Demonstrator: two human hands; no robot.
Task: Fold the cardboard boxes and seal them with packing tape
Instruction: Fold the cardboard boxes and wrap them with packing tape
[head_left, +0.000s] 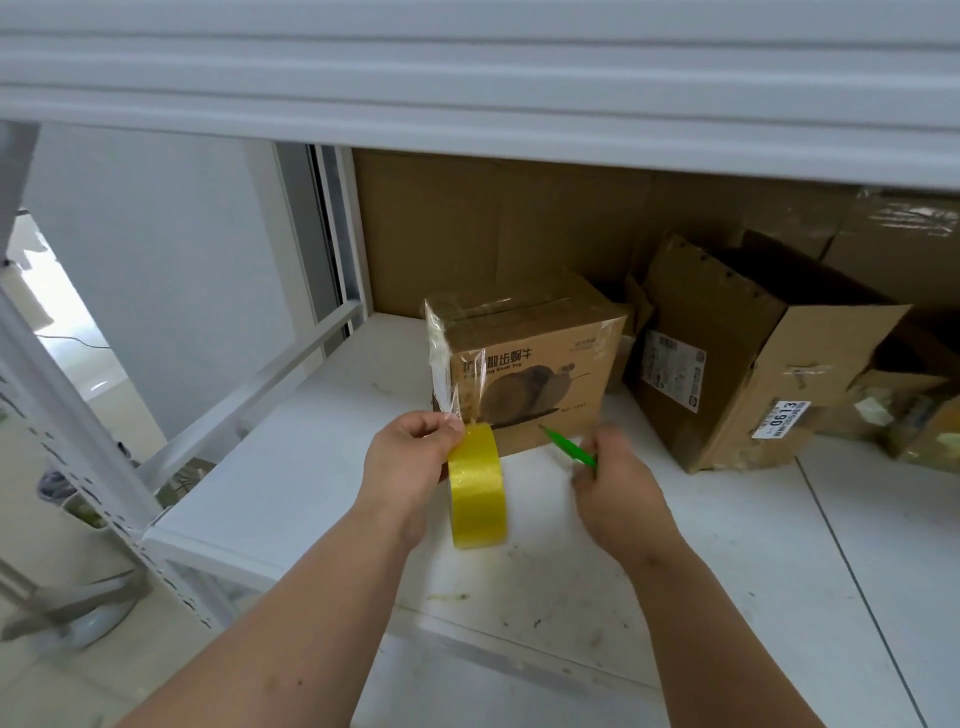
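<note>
Holding the yellow tape roll (478, 486), the left hand (410, 462) curls its fingers round it. A clear strip (441, 364) runs up to the box (524, 358), mid-shelf (311, 467). The right hand (618, 488), just beside, grips a green cutter (569, 446) pointing at the strip.

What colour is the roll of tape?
Yellow roll of packing tape, seen in the head view.

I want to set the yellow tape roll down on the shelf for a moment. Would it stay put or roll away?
The tape roll is a wide ring, so set on its edge it would likely roll on the smooth shelf; laid flat it should stay. The strip stuck to the box would probably tether it, though it looks thin and floppy.
</note>
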